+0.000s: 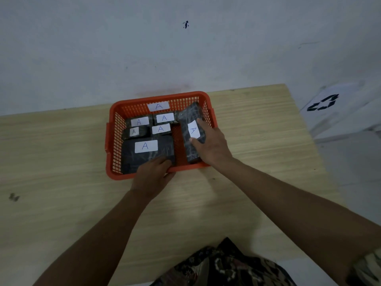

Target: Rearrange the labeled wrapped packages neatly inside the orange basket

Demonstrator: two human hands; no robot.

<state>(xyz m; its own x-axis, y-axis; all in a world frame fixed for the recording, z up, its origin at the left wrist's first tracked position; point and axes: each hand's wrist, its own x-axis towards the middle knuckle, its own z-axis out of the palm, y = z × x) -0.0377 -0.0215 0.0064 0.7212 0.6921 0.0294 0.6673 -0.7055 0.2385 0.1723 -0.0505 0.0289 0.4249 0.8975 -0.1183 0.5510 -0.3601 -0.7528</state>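
The right hand grips a long dark wrapped package, thumb on its white "A" label, fingers curled over its right edge; it lies tilted along the right wall of the orange basket. The left hand clasps the basket's near rim, fingertips touching a large package. Four smaller labeled packages lie beyond, on the wooden table.

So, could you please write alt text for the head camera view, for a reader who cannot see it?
Two bare hands arrange dark wrapped packages labeled "A" inside an orange basket on a wooden table. The right hand presses a long package by the right wall; the left hand touches a large package at the near edge.
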